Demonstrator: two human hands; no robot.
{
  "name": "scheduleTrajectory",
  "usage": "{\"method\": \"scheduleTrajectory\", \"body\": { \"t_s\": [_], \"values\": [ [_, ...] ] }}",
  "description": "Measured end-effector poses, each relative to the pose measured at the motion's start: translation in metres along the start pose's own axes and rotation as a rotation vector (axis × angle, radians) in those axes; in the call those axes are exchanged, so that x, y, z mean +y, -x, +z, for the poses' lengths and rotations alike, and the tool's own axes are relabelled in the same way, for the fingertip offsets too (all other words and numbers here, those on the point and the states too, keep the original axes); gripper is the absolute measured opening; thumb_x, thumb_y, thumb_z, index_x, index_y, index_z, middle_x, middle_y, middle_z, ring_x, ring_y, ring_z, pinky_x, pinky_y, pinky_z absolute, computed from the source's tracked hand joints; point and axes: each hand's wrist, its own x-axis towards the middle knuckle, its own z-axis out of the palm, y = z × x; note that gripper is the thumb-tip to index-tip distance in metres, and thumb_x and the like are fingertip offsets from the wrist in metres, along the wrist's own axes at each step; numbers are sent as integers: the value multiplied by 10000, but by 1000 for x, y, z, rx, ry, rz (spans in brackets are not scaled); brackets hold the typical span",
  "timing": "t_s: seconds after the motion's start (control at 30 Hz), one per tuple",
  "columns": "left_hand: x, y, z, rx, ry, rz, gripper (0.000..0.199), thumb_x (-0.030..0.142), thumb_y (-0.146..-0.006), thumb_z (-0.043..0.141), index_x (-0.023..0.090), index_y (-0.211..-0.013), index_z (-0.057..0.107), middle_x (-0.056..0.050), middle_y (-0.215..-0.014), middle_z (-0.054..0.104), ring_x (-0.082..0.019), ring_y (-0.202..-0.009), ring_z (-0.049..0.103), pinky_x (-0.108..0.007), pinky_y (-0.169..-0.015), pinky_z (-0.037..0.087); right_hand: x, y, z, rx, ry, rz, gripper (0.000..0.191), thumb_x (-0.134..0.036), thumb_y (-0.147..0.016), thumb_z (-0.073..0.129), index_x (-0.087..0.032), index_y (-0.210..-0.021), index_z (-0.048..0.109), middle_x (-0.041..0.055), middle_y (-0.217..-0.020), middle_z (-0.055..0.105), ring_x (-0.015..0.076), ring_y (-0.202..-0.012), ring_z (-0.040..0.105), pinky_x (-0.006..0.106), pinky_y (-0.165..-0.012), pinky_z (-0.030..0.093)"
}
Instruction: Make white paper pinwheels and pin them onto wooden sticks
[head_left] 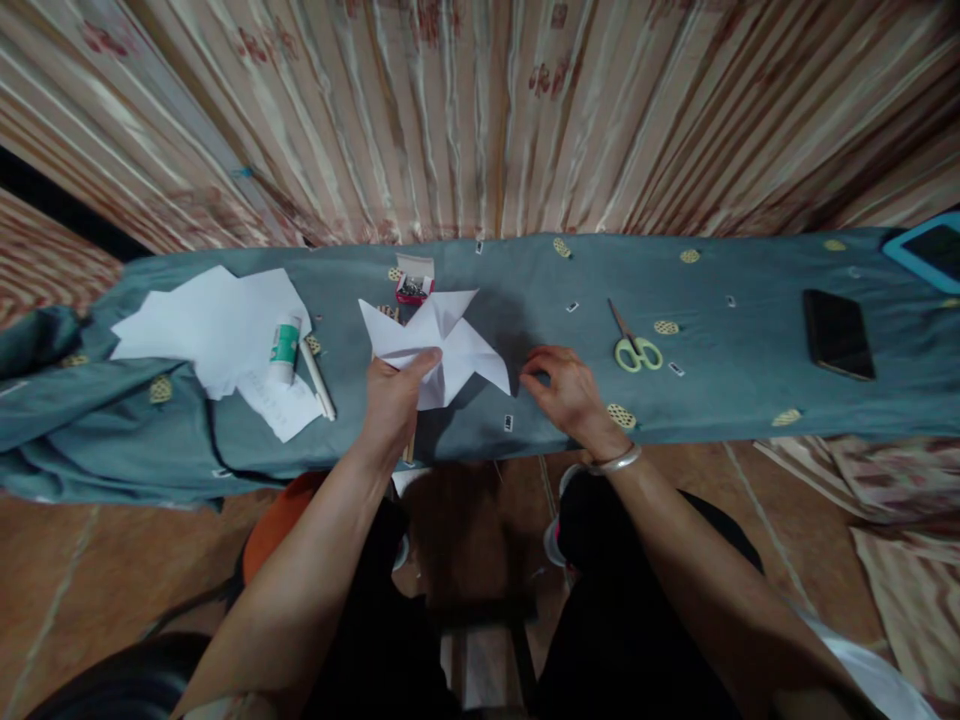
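A white paper pinwheel [480, 352] is gripped in my left hand [397, 395], with the thumb pressed near its centre. My right hand [564, 390] is just right of the pinwheel's right tip, apart from it. Its thumb and forefinger are brought together in a pinch; anything between them is too small to make out. Below the pinwheel, part of a thin wooden stick [409, 446] shows beside my left hand. Behind the pinwheel stands a small red box [415, 290] with its lid up and small metallic pieces inside.
To the left lie white paper sheets [202, 325], a green-and-white glue stick [284, 350] and a white pen [318, 378]. Green-handled scissors [636, 350] lie right of my right hand. Farther right are a dark phone [838, 334] and a blue-framed device [926, 250].
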Motion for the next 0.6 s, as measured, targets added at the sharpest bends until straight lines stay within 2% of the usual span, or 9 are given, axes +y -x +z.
{"method": "scheduleTrajectory", "body": {
  "t_s": [0.17, 0.33, 0.6],
  "values": [
    [-1, 0, -1, -15, 21, -2, 405, 305, -514, 848, 162, -863, 698, -18, -770, 725, -208, -841, 688, -322, -804, 523, -1, 1, 3, -29, -66, 31, 111, -210, -790, 615, -220, -735, 711, 104, -1175, 676, 281, -1116, 611, 454, -1009, 443],
    [-2, 0, -1, -15, 20, -7, 375, 267, -520, 838, 161, -854, 705, -11, -763, 721, -187, -780, 681, -311, -786, 518, 2, 7, 0, -80, -133, 3, 93, -211, -774, 634, -226, -760, 724, 95, -1302, 608, 286, -1181, 587, 475, -1039, 427],
    [-4, -1, -2, -22, 21, -5, 343, 267, -521, 838, 158, -818, 706, -22, -769, 726, -198, -793, 682, -319, -779, 526, 19, 13, -16, -91, -54, 11, 120, -158, -754, 658, -221, -811, 743, 108, -1326, 589, 293, -1211, 572, 471, -1042, 429]
  ]
}}
